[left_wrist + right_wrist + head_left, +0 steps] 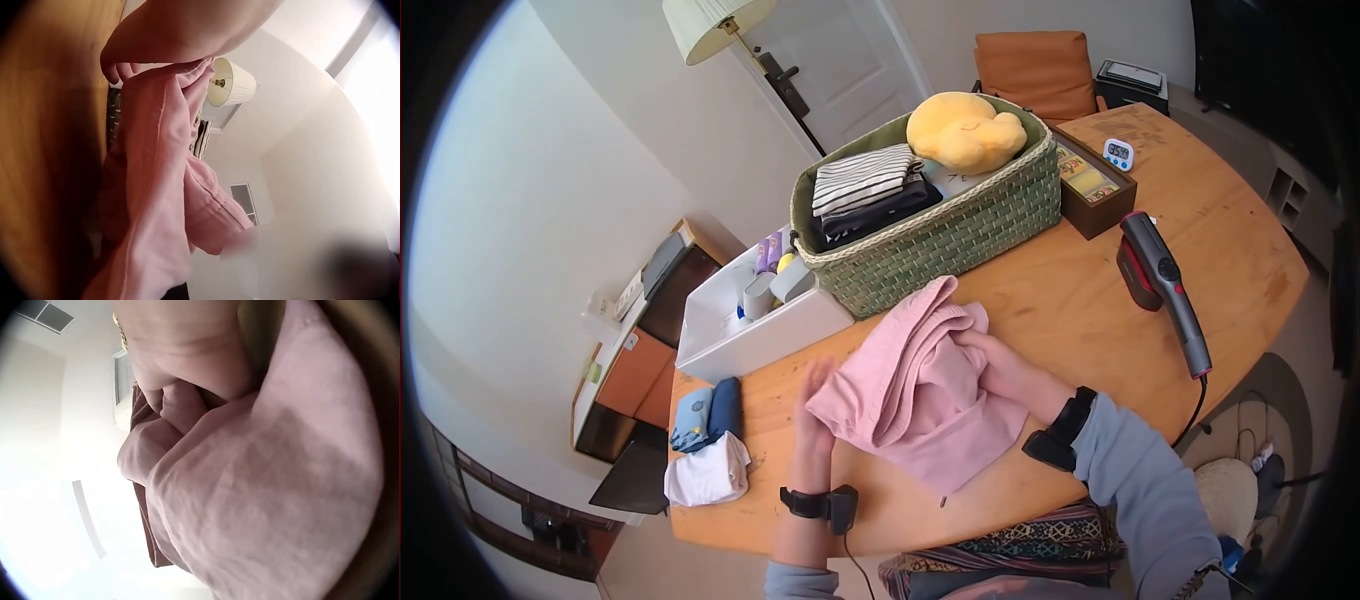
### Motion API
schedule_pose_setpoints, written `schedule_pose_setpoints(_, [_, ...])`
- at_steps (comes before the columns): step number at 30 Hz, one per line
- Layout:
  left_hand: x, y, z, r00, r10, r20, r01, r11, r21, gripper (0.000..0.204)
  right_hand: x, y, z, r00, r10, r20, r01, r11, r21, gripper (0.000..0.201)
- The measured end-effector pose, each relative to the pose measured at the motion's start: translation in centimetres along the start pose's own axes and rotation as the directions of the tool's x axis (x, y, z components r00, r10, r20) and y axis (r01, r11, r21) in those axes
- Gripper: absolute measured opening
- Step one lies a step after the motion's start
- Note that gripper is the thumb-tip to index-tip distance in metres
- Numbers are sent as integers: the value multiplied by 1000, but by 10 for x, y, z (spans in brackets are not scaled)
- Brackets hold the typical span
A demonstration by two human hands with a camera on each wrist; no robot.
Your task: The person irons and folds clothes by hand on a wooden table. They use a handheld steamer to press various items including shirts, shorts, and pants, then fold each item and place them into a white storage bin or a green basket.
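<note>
A pink garment (pixel 920 390) with stitched seams is bunched in loose folds over the near part of the wooden table. My left hand (pixel 812 405) is at its left corner, fingers raised along the edge; in the left wrist view, fingertips (pixel 114 74) show past the cloth (pixel 156 156), and the thumb is hidden. On the other side my right hand (pixel 1012 375) grips the folds, its fingers partly buried in the fabric. Up close in the right wrist view, the fingers (pixel 181 403) curl into the pink cloth (pixel 262 500).
Behind stands a green woven basket (pixel 940 235) with folded clothes and a yellow plush toy (pixel 965 130). A white bin (pixel 765 335) with small items adjoins it. Small folded clothes (pixel 708 470) lie at left. A corded handheld steamer (pixel 1168 285), brown box (pixel 1095 205) and timer (pixel 1118 153) are right.
</note>
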State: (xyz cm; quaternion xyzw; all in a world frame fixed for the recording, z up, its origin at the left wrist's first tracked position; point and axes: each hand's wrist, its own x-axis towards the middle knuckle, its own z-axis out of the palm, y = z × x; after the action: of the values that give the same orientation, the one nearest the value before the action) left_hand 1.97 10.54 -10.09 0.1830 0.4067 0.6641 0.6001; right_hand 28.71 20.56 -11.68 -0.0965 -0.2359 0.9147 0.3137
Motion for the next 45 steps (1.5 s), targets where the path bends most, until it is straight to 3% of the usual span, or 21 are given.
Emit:
schedule_pose_setpoints(2, [0, 4, 15, 871, 484, -82, -428, 831, 356, 39, -1, -8, 2, 999, 22, -29, -24, 998, -59, 38])
schedule_pose_setpoints(3, [-2, 7, 22, 873, 480, -85, -425, 836, 346, 39, -2, -10, 2, 998, 42, -53, -48, 993, -111, 38])
schedule_pose_setpoints(5, [-12, 15, 35, 856, 411, 313, -514, 614, 599, 55, 1, -6, -8, 996, 66, -62, -74, 988, -136, 39])
schedule_pose_setpoints(6, [-19, 14, 43, 858, 412, 306, -510, 625, 591, 55, 2, -2, -11, 994, 89, -61, -97, 983, -153, 39])
schedule_pose_setpoints(8, [-30, 1, 62, 854, 85, 514, -367, 798, 478, 59, -7, -3, 6, 994, 103, -47, -110, 975, -192, 38])
schedule_pose_setpoints(9, [-33, -10, 68, 855, 93, 510, -366, 805, 467, 59, -9, -2, 12, 994, 111, -25, -113, 969, -221, 38])
schedule_pose_setpoints(11, [-40, -26, 74, 790, 101, 605, -565, 504, 653, 75, -8, 4, 1, 985, 171, -25, -170, 932, -321, 39])
schedule_pose_setpoints(15, [-44, -17, 74, 872, 41, 488, -440, 504, 743, 82, -9, 6, 2, 978, 199, -53, -204, 890, -408, 43])
schedule_pose_setpoints(17, [-43, -4, 65, 902, -146, 406, -275, 531, 801, 79, -6, 7, -8, 981, 188, -45, -190, 897, -400, 47])
schedule_pose_setpoints(21, [-42, 10, 50, 887, -193, 419, -270, 519, 811, 78, -10, 1, 0, 995, 28, -96, -63, 921, -385, 50])
schedule_pose_setpoints(23, [-46, 15, 45, 914, -249, 320, -47, 718, 695, 74, -12, -6, 7, 989, -46, -141, -4, 943, -332, 47])
schedule_pose_setpoints(24, [-52, 19, 44, 913, -248, 323, -47, 723, 689, 74, -12, -10, 10, 976, -117, -184, 63, 959, -276, 44])
schedule_pose_setpoints(26, [-65, 26, 42, 987, -123, 101, 91, 956, 279, 64, -12, -24, 6, 962, -153, -226, 84, 954, -287, 41])
schedule_pose_setpoints(27, [-67, 28, 40, 987, -122, 105, 89, 958, 274, 64, -12, -33, 2, 946, -192, -263, 110, 949, -295, 38])
schedule_pose_setpoints(29, [-69, 30, 35, 997, 71, -3, -70, 990, 122, 58, -15, -52, -9, 947, -176, -269, 77, 936, -344, 37])
schedule_pose_setpoints(31, [-61, 32, 17, 994, 108, 7, -108, 989, 100, 57, -19, -65, -20, 947, -163, -276, 41, 916, -399, 36])
schedule_pose_setpoints(34, [-46, 45, 5, 998, -39, 57, 20, 952, 304, 57, -22, -81, -29, 918, -189, -347, -9, 868, -497, 34])
schedule_pose_setpoints(37, [-35, 46, -3, 966, -183, 184, 95, 908, 407, 60, -24, -102, -31, 913, -217, -346, -105, 694, -712, 39])
schedule_pose_setpoints(39, [-35, 42, 1, 942, -266, 205, 189, 925, 330, 66, -24, -123, -29, 886, -378, -267, -87, 431, -898, 37])
schedule_pose_setpoints(43, [-10, 30, -33, 914, -273, 300, 101, 869, 484, 70, -38, -160, 2, 830, -540, -141, 66, 346, -936, 35])
schedule_pose_setpoints(45, [-13, 32, -33, 945, -203, 255, 33, 838, 544, 72, -47, -175, 7, 699, -711, -73, -52, 51, -997, 42])
